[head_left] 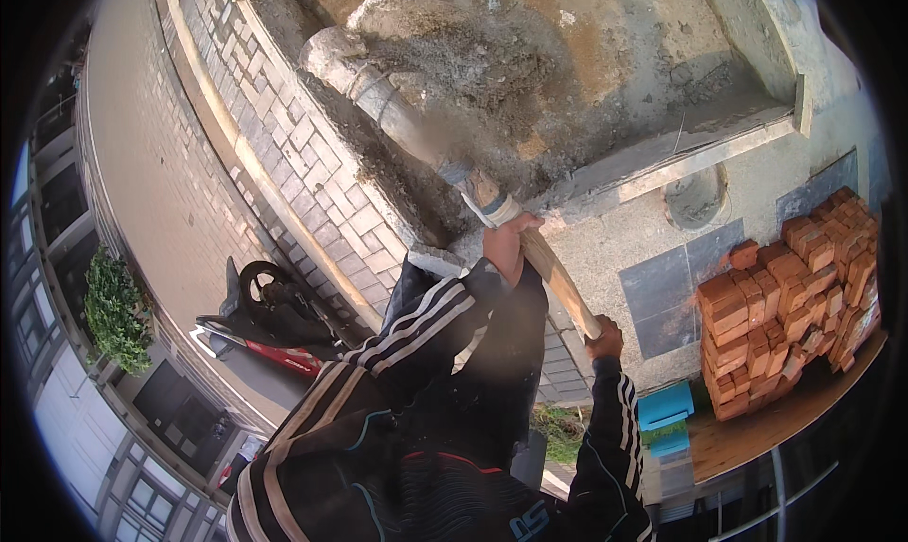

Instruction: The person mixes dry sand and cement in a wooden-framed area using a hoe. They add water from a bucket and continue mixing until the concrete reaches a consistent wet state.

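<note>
Both my hands grip a long wooden handle [560, 279] that slants from the lower right up toward a walled bed. My left hand [507, 243] is closed round its upper part, beside the bed's near corner. Lower down, my right hand [604, 340] wraps the end closest to me. Past my left hand, the handle lines up with a grey, dirt-covered pipe [383, 102] along the bed's left side. What tool head the handle carries, if any, I cannot make out. Loose grey rubble and soil [487, 64] lie heaped beside the pipe.
A low concrete wall [653, 178] edges the bed. On the right are a round mortar-crusted pan [695, 200], dark tiles [676, 282] and stacked red bricks [757, 334]. Brick paving [317, 168] runs along the left, with a parked motorbike [270, 305] beyond a kerb.
</note>
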A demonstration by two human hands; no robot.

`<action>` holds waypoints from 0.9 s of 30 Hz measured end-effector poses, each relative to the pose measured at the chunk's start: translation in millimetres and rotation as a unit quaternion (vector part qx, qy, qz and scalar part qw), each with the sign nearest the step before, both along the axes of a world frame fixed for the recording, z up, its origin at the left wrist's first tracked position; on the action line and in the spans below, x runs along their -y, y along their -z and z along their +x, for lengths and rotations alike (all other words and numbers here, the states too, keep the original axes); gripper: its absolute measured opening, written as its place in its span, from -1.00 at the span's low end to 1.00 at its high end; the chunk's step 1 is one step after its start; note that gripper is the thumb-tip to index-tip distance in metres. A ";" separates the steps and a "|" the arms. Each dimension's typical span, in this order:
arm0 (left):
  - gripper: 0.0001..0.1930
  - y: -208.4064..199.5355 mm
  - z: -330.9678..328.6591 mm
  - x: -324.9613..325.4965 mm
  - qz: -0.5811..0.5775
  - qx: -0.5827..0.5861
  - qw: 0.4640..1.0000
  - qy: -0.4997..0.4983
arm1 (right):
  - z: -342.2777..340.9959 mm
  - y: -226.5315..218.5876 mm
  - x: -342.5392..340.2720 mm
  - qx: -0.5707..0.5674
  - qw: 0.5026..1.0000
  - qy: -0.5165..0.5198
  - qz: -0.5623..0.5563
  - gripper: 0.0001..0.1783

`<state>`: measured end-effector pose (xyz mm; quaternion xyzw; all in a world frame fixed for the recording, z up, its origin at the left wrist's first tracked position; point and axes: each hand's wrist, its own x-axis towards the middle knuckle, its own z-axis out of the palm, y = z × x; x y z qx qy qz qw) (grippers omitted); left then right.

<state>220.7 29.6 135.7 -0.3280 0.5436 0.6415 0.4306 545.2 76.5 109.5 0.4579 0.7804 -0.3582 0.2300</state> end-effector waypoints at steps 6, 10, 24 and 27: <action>-0.88 -50.8 -101.9 20.9 0.003 -0.107 0.994 0.010 | -137.5 -17.6 48.2 -0.194 0.974 0.063 -0.099 -0.66; -0.87 -17.8 -219.9 29.4 -0.081 -0.088 0.993 0.021 | -252.7 -59.1 69.8 -0.207 0.963 0.029 -0.173 -0.60; -0.92 247.9 -628.5 52.0 -0.169 -0.211 0.932 0.242 | -642.8 109.6 144.7 -0.237 0.823 0.221 -0.467 -0.51; -0.93 254.1 -606.5 72.6 -0.231 -0.150 0.924 0.266 | -621.9 97.6 162.9 -0.206 0.825 0.253 -0.461 -0.51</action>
